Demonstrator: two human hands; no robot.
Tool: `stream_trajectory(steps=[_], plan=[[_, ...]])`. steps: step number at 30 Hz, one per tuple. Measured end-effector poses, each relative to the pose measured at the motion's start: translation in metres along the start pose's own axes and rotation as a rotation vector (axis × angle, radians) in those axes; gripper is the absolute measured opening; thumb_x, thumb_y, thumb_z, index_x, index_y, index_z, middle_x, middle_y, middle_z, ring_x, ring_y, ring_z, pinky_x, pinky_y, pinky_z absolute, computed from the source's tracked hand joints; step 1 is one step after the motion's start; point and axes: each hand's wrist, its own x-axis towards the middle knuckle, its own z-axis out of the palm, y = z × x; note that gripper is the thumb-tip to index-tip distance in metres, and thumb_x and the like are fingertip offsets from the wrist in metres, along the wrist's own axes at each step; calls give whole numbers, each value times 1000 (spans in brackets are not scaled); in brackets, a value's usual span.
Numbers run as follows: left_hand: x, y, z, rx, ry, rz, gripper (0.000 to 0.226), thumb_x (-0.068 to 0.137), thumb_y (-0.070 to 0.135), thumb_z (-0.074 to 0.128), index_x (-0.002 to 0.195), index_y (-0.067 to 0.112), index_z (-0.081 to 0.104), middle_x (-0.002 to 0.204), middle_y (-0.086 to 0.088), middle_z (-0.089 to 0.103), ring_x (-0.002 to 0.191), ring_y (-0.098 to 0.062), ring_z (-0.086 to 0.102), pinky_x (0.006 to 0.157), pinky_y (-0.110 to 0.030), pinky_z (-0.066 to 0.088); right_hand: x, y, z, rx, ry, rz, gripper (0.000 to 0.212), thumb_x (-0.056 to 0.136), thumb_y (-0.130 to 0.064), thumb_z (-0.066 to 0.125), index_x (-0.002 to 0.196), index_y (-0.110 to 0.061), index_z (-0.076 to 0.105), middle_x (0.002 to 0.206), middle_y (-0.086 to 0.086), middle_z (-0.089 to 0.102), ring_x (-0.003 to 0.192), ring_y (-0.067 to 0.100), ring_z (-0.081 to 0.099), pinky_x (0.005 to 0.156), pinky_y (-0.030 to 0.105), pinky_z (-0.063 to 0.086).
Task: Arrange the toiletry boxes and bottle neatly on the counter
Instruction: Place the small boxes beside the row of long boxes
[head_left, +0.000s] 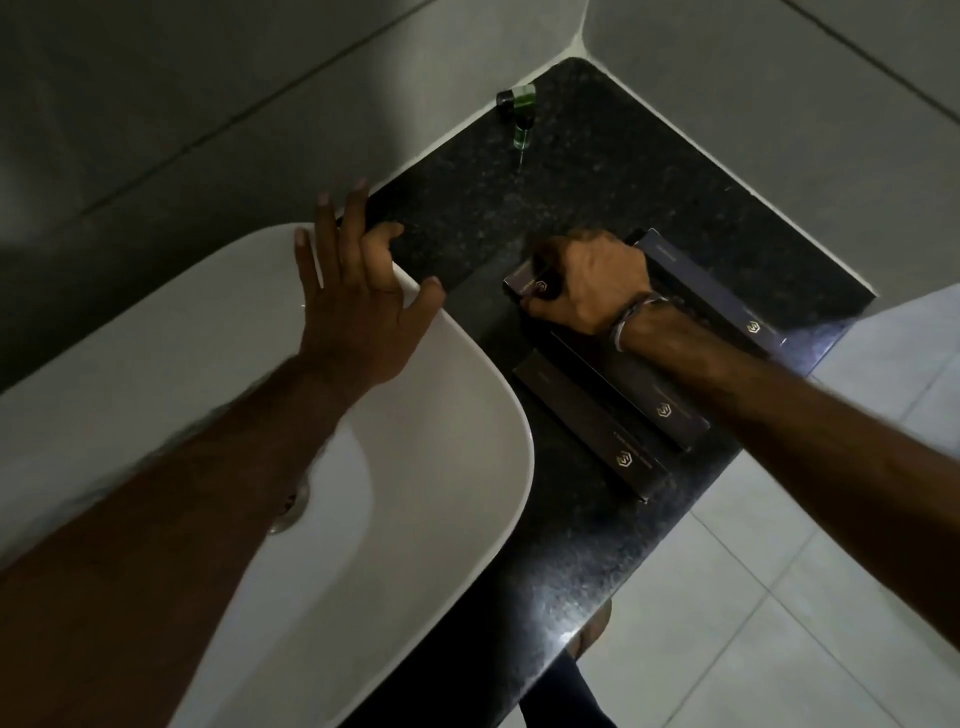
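Three long dark toiletry boxes lie side by side on the black granite counter (571, 171): one nearest the sink (592, 426), a middle one (649, 400) and a far one (717, 296). My right hand (582, 280) is closed on a small dark box (527, 283) at the far end of the middle box. A small green bottle with a black cap (517, 101) stands at the wall in the back corner. My left hand (353, 291) rests with fingers spread on the sink's rim, holding nothing.
A white basin (441, 467) with a drain takes up the left of the counter. Grey tiled walls close off the back and the right side. The counter's front edge drops to a light tiled floor (779, 597), where a foot shows.
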Motion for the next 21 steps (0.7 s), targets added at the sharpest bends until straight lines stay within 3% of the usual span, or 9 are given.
stream_trajectory(steps=[4, 9, 14, 17, 21], plan=[[0, 2, -2, -15, -2, -3, 62, 87, 51, 43, 135, 12, 43, 161, -15, 18, 149, -39, 9, 119, -57, 8, -3, -3, -3, -17, 3, 4, 65, 77, -70, 61, 120, -20, 61, 114, 9, 62, 105, 29, 59, 78, 38, 51], [-1, 2, -3, -27, 9, 9, 61, 88, 49, 44, 135, 10, 43, 160, -16, 20, 149, -40, 10, 119, -57, 9, -5, -6, -6, -40, -30, -5, 68, 78, -72, 60, 124, -21, 60, 117, 9, 62, 109, 29, 58, 78, 37, 50], [0, -1, 3, -41, 33, 20, 60, 89, 49, 45, 134, 10, 43, 160, -16, 19, 149, -40, 9, 118, -56, 6, 6, -2, -18, 93, 5, 40, 84, 70, -83, 42, 114, -17, 65, 105, 7, 64, 94, 26, 62, 77, 40, 56], [-2, -1, 3, -36, 52, 47, 59, 91, 48, 46, 134, 9, 43, 160, -17, 20, 149, -40, 9, 118, -55, 5, 23, -14, -23, 265, 46, 26, 72, 76, -75, 48, 124, -22, 62, 116, 3, 63, 102, 19, 61, 82, 35, 52], [0, -1, 2, 5, 74, 74, 61, 94, 51, 41, 137, 8, 40, 160, -19, 19, 148, -42, 10, 117, -58, 8, 57, -62, -13, 187, -26, -219, 57, 89, -55, 58, 140, -29, 52, 132, 3, 55, 120, 24, 54, 94, 36, 46]])
